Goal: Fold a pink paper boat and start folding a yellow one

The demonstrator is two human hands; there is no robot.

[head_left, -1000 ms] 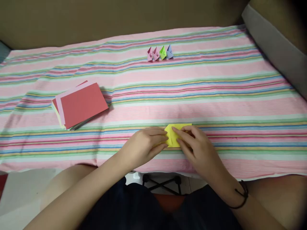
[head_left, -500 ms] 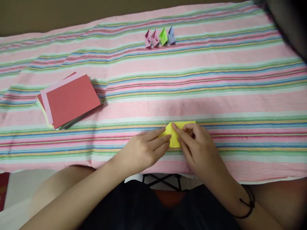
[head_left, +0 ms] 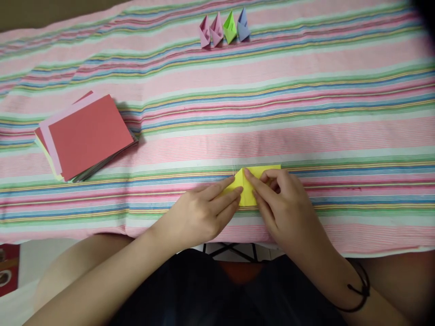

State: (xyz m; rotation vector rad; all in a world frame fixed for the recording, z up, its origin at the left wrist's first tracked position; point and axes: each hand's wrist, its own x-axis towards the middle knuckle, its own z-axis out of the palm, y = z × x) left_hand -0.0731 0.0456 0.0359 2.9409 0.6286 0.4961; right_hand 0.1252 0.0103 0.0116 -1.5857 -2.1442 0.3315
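Note:
A yellow sheet of paper (head_left: 248,187), partly folded with its left corner turned in, lies near the front edge of the striped cloth (head_left: 306,117). My left hand (head_left: 204,213) rests on its left part with the fingers stretched flat on the folded corner. My right hand (head_left: 282,203) covers the right part, its forefinger pressed along the middle crease and the other fingers curled on the paper. The right half of the sheet is mostly hidden under that hand.
A stack of coloured paper sheets (head_left: 84,136), red on top, sits at the left. Several small folded paper pieces (head_left: 224,29), pink, green and blue, stand in a row at the far middle. The cloth's front edge runs just below my hands.
The view has tipped down, so everything sits higher in frame. My left fingers have slid onto the yellow paper's left corner and flattened it into a triangle; my right hand has stayed on the paper.

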